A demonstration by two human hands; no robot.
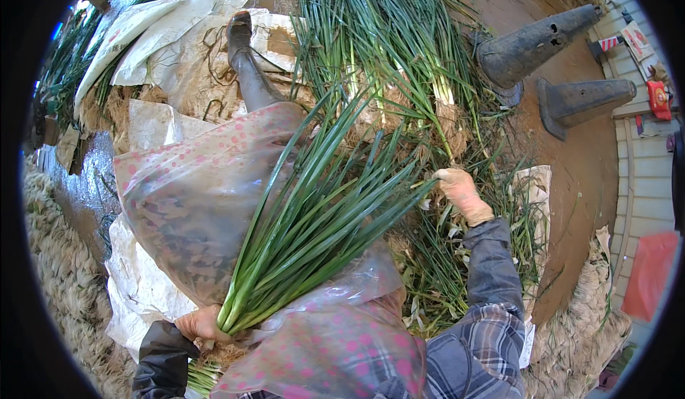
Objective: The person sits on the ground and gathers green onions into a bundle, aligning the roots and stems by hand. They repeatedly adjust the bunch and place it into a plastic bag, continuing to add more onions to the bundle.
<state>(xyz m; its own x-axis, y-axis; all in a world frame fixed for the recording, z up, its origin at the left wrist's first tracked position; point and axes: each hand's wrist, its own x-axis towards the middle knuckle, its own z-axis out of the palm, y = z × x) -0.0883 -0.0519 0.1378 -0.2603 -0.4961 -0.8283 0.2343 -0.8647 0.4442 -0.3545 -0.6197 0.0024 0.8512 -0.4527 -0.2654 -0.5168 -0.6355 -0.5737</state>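
My left hand [200, 324] grips a bunch of long green onions [299, 238] by its pale lower ends. The leaves fan up and to the right across my lap. My right hand [461, 193], in what looks like a thin glove, has its fingers closed at the lower end of a single green onion stalk [440, 131]. Leaf tips from the bunch reach those fingers, which partly hide the contact. Beyond my hands lies a large heap of green onions [374, 35] with pale stems and tan, fibrous roots. A clear plastic apron [332, 345] with pink dots covers my lap.
Loose leaves and trimmings [439, 270] litter the ground beside my right arm. Two dark traffic cones [535, 46] lie on the brown floor at right. White woven sacking [155, 270] and rooty onion stacks [64, 276] stand at left. My boot [251, 73] extends ahead.
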